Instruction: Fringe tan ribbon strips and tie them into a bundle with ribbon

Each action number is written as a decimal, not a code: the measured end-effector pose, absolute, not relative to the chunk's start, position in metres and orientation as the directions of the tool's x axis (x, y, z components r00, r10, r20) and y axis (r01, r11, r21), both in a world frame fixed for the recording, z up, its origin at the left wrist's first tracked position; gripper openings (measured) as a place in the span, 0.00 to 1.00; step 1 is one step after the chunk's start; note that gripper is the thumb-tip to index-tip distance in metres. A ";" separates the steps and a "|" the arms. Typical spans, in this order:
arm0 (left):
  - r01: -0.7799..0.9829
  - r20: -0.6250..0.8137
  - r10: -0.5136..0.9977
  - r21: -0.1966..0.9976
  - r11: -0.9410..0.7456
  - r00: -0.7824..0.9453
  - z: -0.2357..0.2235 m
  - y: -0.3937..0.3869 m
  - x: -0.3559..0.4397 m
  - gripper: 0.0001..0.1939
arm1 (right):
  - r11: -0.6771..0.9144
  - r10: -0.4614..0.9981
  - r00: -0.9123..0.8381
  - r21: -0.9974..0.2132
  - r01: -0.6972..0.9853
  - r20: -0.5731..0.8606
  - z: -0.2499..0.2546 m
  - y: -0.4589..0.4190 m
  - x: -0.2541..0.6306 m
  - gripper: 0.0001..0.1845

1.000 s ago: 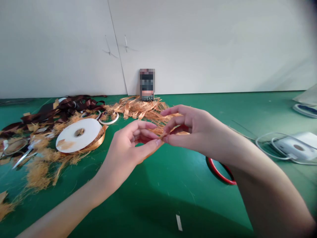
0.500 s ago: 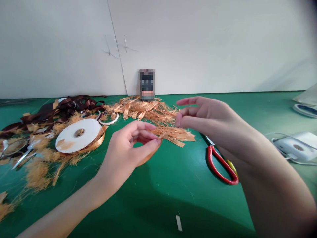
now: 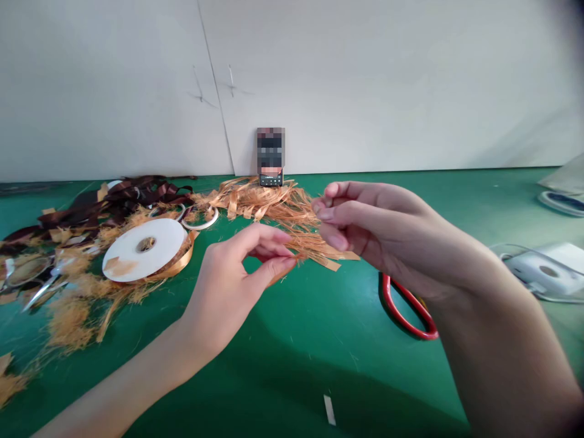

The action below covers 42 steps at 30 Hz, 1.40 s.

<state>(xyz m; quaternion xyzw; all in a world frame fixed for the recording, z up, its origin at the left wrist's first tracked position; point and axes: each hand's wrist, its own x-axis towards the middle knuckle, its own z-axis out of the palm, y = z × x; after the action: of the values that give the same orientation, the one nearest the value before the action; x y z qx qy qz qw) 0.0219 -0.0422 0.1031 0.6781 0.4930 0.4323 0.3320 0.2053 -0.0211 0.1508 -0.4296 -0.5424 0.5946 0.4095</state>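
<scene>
Dark brown ribbon (image 3: 114, 204) lies heaped toward the back left corner of the green desk (image 3: 292, 340), with silver scissors (image 3: 41, 293) in front of it, near the left edge. Frayed tan fibres (image 3: 70, 319) spread beside a white spool (image 3: 135, 234) (tan ribbon shows under its rim). The left hand (image 3: 237, 274), over the middle of the desk, pinches a frayed tan strip (image 3: 297, 259) between thumb and fingertips. Behind it, tan ribbon pieces (image 3: 269, 204) reach to the back edge, where a phone (image 3: 271, 156) stands upright against the wall (image 3: 374, 91). A white scrap (image 3: 329, 410) lies toward the front. The right hand (image 3: 387, 231), apart from the left, has curled fingers, thumb near the fingertips; whether they grasp anything I cannot tell. Red-handled scissors (image 3: 402, 325) lie partly under it. Near the right edge sits a white device (image 3: 550, 272) with a cable.
</scene>
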 end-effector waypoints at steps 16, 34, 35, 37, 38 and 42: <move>0.524 0.497 0.844 0.673 -0.522 0.202 0.098 -0.043 0.023 0.08 | 0.069 0.796 -0.509 -0.787 0.613 -0.326 0.143 -0.015 0.216 0.10; 0.442 0.542 0.828 0.713 -0.544 0.145 0.102 -0.047 0.024 0.06 | 0.001 0.893 -0.437 -0.969 -0.245 0.111 0.136 -0.015 0.203 0.10; 0.453 0.555 0.817 0.695 -0.558 0.156 0.103 -0.047 0.025 0.07 | -0.012 0.889 -0.444 -0.962 -0.274 0.115 0.136 -0.014 0.203 0.11; 0.472 0.575 0.796 0.658 -0.587 0.188 0.104 -0.049 0.026 0.08 | -0.045 0.880 -0.463 -0.950 -0.308 0.109 0.138 -0.014 0.204 0.12; 0.476 0.576 0.791 0.647 -0.596 0.207 0.104 -0.050 0.026 0.08 | -0.058 0.877 -0.469 -0.947 -0.315 0.102 0.139 -0.014 0.204 0.13; 0.500 0.583 0.759 0.584 -0.639 0.289 0.104 -0.053 0.026 0.07 | -0.088 0.878 -0.475 -0.958 -0.274 0.056 0.143 -0.014 0.205 0.13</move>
<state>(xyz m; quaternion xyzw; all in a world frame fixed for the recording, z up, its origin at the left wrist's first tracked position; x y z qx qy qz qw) 0.0259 -0.0530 0.1038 0.7895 0.3987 0.4431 0.1462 0.2048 -0.0136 0.1430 -0.2873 -0.5258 0.6792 0.4239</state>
